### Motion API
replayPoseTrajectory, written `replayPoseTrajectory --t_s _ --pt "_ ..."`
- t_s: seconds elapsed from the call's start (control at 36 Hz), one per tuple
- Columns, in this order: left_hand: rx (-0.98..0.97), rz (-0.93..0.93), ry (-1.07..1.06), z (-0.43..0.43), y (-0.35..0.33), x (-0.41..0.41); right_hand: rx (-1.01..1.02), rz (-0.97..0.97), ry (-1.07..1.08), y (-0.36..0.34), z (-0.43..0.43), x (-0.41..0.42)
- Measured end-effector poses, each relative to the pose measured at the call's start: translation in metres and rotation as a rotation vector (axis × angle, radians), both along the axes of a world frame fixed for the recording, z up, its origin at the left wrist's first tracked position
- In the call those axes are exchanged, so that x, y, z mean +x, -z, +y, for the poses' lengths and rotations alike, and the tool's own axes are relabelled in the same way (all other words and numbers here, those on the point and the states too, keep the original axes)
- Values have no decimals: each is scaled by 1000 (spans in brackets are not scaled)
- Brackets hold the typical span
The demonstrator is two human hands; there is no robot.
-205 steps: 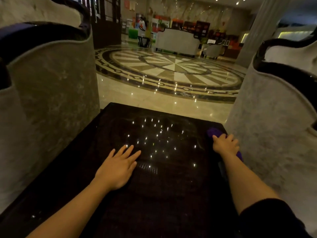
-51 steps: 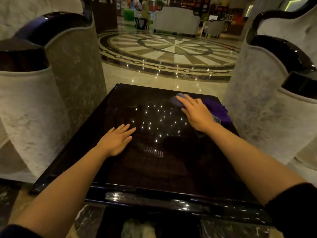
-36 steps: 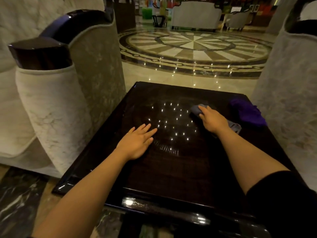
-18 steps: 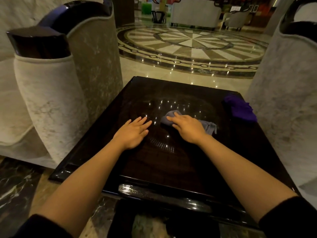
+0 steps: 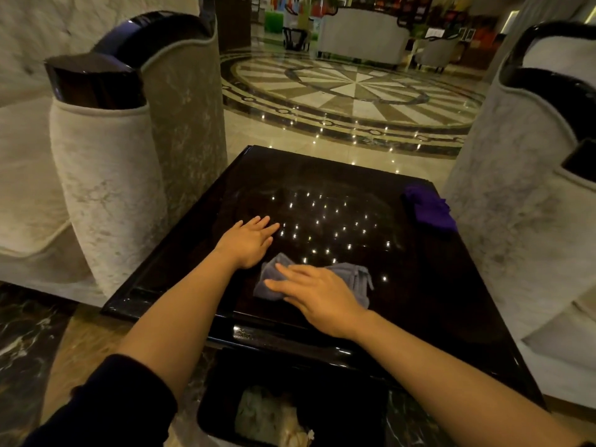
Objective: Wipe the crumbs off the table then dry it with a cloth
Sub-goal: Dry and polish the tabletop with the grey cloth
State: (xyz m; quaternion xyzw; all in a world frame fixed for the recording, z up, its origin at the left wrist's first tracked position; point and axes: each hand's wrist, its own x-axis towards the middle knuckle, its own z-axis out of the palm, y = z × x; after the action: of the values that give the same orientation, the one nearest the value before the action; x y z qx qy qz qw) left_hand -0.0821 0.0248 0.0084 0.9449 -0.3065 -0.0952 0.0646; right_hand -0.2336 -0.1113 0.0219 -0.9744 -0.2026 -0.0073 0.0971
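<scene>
A dark glossy square table (image 5: 180,272) stands between two armchairs, with ceiling lights mirrored in its top. A grey cloth (image 5: 353,277) lies near the table's front edge, and my right hand (image 5: 317,293) presses flat on it with fingers pointing left. My left hand (image 5: 250,241) rests flat on the tabletop just behind and left of the cloth, holding nothing. A purple cloth (image 5: 429,209) lies bunched at the far right edge. No crumbs can be made out on the dark surface.
A black bin (image 5: 338,404) with crumpled waste inside sits on the floor below the table's front edge. Pale velvet armchairs flank the table on the left (image 5: 109,188) and right (image 5: 516,204). Polished marble floor (image 5: 351,88) stretches beyond.
My right hand has dragged the grey cloth from the table's far right toward the front edge. My left hand has stayed flat in place. The purple cloth was left at the right edge.
</scene>
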Motion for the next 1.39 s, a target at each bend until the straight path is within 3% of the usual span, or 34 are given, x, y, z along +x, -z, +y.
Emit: replayPoseTrajectory --t_s 0.28,0.47,0.78,1.17,1.25,1.39 --pt "9 -9 -21 1 -2 -3 -34 -90 -245 3 6 -42" --pt "12 -5 -30 -1 -1 -3 108 -105 -355 -10 7 -57" --pt "28 0 -31 -2 0 -3 349 -266 36 -72 -43 -43" --pt "27 20 -58 0 3 -2 138 -419 757 -66 -192 1" --pt "16 19 -54 1 4 -1 70 -334 889 -44 -198 10" --pt "-10 12 -55 3 7 0 5 17 1061 -2 -194 25"
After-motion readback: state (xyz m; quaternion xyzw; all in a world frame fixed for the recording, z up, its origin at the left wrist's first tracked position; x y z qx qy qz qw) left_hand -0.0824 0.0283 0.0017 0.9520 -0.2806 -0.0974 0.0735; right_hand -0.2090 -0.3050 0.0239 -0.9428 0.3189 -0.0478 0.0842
